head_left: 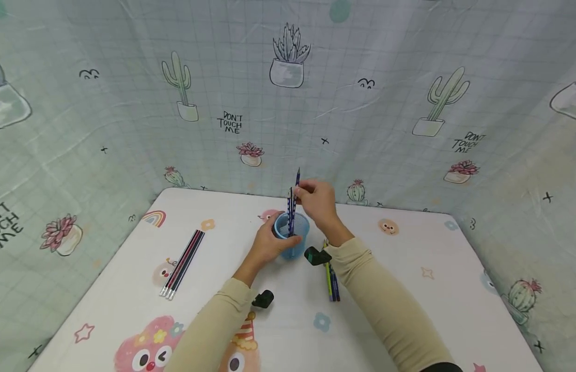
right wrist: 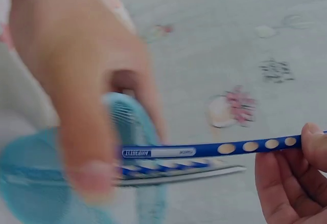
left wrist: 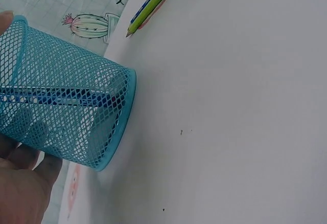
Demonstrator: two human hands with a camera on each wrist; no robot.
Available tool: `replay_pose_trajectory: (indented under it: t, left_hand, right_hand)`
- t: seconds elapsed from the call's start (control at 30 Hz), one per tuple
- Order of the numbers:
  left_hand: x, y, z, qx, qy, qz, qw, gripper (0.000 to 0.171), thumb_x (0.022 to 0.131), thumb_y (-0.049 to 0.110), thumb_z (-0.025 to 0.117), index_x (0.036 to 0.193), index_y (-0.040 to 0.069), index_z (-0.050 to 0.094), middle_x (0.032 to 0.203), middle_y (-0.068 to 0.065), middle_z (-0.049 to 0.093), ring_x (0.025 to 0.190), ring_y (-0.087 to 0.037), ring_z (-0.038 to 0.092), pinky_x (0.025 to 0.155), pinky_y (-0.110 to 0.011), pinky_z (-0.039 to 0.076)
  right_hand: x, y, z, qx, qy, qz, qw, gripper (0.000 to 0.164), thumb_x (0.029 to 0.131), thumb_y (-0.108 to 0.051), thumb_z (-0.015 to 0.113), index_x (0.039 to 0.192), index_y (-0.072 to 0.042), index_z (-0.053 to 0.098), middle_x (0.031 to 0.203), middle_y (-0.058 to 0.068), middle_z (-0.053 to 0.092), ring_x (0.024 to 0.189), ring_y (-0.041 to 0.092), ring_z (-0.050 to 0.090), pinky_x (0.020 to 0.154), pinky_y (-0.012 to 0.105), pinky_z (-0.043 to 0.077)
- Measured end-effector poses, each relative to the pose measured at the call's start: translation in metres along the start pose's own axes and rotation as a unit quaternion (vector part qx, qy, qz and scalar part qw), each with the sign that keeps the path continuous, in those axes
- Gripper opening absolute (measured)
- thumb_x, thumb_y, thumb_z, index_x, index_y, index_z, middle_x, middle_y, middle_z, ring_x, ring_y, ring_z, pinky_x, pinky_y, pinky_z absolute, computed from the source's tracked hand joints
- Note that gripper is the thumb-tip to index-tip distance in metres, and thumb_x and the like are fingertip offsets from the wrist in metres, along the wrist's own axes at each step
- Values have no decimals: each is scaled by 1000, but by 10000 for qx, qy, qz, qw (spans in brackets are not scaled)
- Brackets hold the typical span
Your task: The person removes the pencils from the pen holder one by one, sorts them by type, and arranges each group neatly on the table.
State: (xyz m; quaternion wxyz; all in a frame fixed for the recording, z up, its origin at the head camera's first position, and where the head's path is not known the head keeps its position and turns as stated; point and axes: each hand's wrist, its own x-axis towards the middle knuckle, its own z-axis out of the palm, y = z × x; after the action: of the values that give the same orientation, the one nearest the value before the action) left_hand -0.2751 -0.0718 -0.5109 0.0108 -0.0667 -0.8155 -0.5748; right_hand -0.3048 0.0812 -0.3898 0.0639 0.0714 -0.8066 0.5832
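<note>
A light-blue mesh pencil cup (head_left: 296, 252) is held by my left hand (head_left: 266, 244), its thumb across the near side and its fingers round the far left side. Above the rim, my right hand (head_left: 319, 201) pinches a dark-blue pencil (head_left: 297, 178), point upward. In the right wrist view this blue pencil (right wrist: 207, 149) shows a row of oval dimples, its lower part passing behind the left thumb toward the cup. Beside it, more pencils (head_left: 290, 212) stand in the cup. Through the mesh in the left wrist view, a blue patterned pencil (left wrist: 56, 97) reaches toward the cup's base.
Several dark red and dark blue pencils (head_left: 183, 264) lie side by side on the left of the white patterned table (head_left: 385, 289). Green and blue pencils (head_left: 331, 281) lie near the right forearm. A cactus-print cloth (head_left: 315, 113) hangs behind and at both sides.
</note>
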Motion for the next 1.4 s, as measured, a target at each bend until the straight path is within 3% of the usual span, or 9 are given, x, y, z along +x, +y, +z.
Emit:
replay_pose_trajectory:
  t: [0.23,0.4,0.6,0.9,1.07,1.4]
  left_hand:
    - [2,-2,2,-16,53,-64,10000,86,82,36,88,155,18,46,148,-11,58,135,-34,57,112,-57,50]
    - [1,-2,2,-10,31,-56,10000,88,82,37,89,156,18,45,150,-12,57,136,-34,56,112,-59,49]
    - [2,-3,2,-27,57,-58,10000,88,81,36,89,155,18,46,148,-12,58,136,-35,56,112,-58,50]
    - [2,-2,3,15,42,-93,9999,88,81,36,89,156,18,45,149,-11,58,136,-33,56,113,-57,49]
    - [2,-2,3,47,11,-110,9999,88,82,36,89,156,19,44,149,-11,57,137,-34,56,113,-58,49]
    - [-1,0,2,33,15,-139,9999,89,83,36,89,156,18,43,151,-12,56,139,-34,54,115,-58,47]
  right_hand:
    - [9,-24,-43,191,242,-231,9993,20,103,-11,65,112,4,74,98,12,70,82,14,66,79,28,63]
    - [12,-28,-71,309,301,-84,9990,20,103,-9,64,113,6,73,97,8,68,79,11,65,72,20,61]
    - [11,-22,-92,43,156,202,9997,22,102,-9,65,117,6,72,100,11,67,78,13,66,70,19,61]
    - [5,3,-103,-2,-114,800,9967,23,102,-7,65,117,9,70,94,9,66,70,11,65,68,21,61]
    - [3,15,-104,-160,-183,1091,9937,22,103,-9,65,117,7,70,99,13,66,69,13,63,68,22,62]
    - [0,30,-104,-362,-378,1402,9887,22,102,-8,65,117,8,69,103,14,63,70,15,61,66,22,61]
